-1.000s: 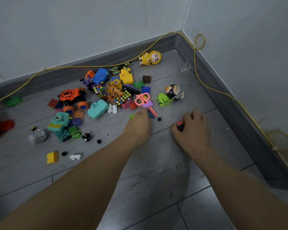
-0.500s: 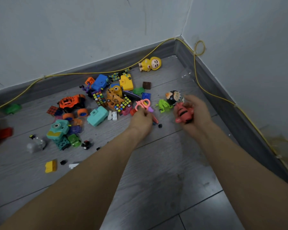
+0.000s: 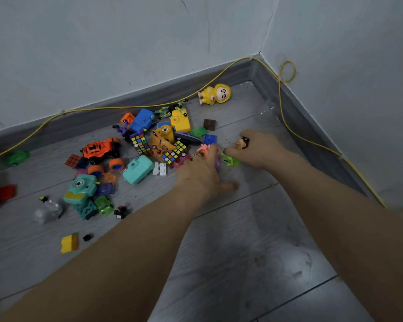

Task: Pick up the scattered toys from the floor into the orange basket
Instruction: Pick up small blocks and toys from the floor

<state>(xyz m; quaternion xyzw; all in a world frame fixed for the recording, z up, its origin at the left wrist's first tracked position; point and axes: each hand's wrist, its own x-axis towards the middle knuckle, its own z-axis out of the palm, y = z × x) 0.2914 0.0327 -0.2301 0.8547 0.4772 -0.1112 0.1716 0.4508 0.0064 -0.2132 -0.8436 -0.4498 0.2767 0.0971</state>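
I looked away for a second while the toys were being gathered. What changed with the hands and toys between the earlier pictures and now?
The right hand took a red toy off the floor, then moved forward to the black-and-orange figure and green frog; the red toy is now hidden. The left hand advanced onto the pink scissors, fingers over the handles. The pile, including the orange truck and yellow doll, stayed put.

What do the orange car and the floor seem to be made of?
Orange car: probably moulded plastic, judging by its solid bright colour and slight sheen, with wheels that may be softer. Floor: grey boards with a wood-grain look and dull reflections, perhaps laminate or vinyl; the picture cannot settle which.
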